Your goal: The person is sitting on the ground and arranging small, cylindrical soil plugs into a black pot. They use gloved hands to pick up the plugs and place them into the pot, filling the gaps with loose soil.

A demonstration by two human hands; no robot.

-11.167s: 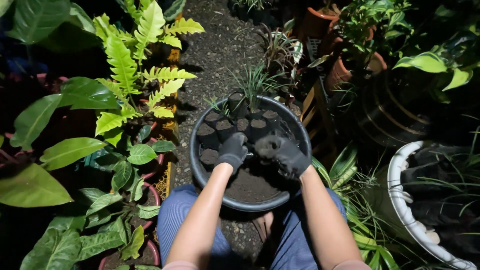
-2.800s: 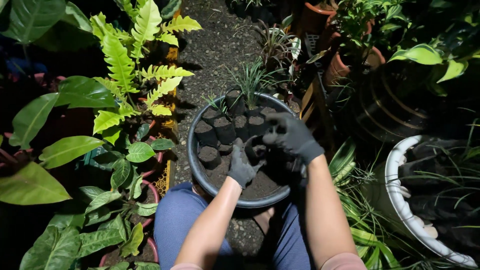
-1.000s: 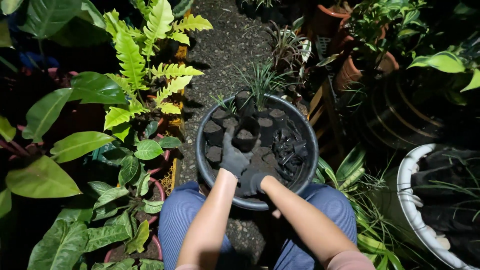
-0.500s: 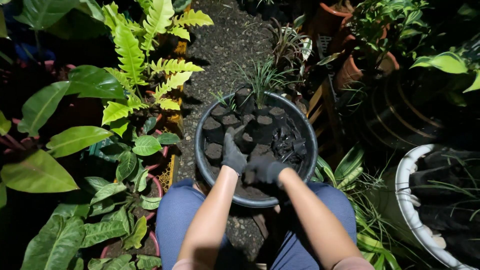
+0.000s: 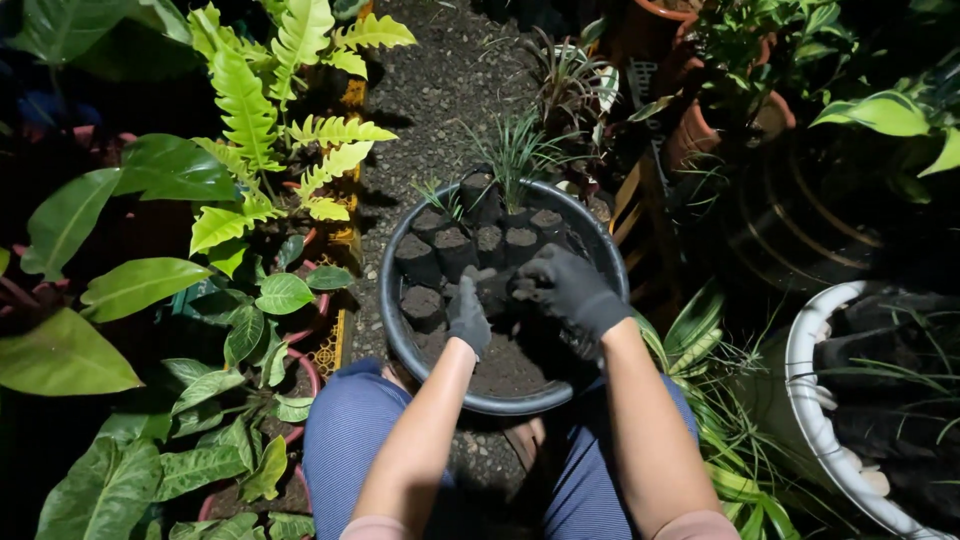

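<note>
Below, we see our gloved left hand (image 5: 468,316) curled around a small soil-filled black bag (image 5: 492,290), while our gloved right hand (image 5: 566,288) cups loosely over its top. Both hands work inside a round black basin (image 5: 392,300) holding loose soil (image 5: 500,365) and filled bags (image 5: 455,243). Leafy plants (image 5: 240,110) stand left.

You've got open soil at the near side of the black tub (image 5: 400,330) to move in, but soil-filled nursery bags (image 5: 455,250) crowd the far half, ferns (image 5: 250,110) hem the left, and a white pot (image 5: 810,400) blocks the right.
</note>
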